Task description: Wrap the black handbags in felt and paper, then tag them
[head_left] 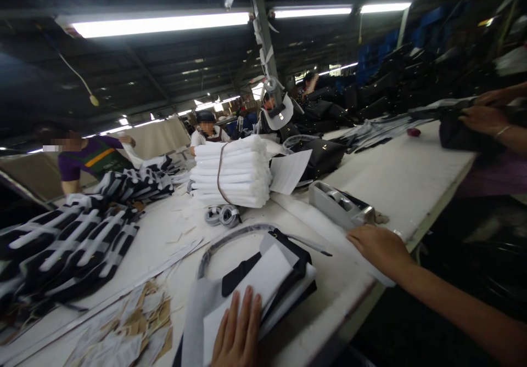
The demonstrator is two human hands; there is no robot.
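My left hand [239,328] lies flat, fingers stretched, on a white sheet [267,274] atop a black bag [236,275] with a wrapped handle [216,246] looping out over the table. To the right, my right hand [381,249] is closed on the edge of a long white packing sheet [317,219], which reaches back across the table and hangs past its edge. A grey tape dispenser [337,205] stands just beyond my right fingers. My right fingertips are partly hidden behind the hand.
A tied stack of white sheets [230,172] stands mid-table, with tape-like rolls [222,215] before it. Tags [144,317] lie at front left, wrapped black straps [69,235] at left. A co-worker's hands [486,117] handle black material at right; other people work further back.
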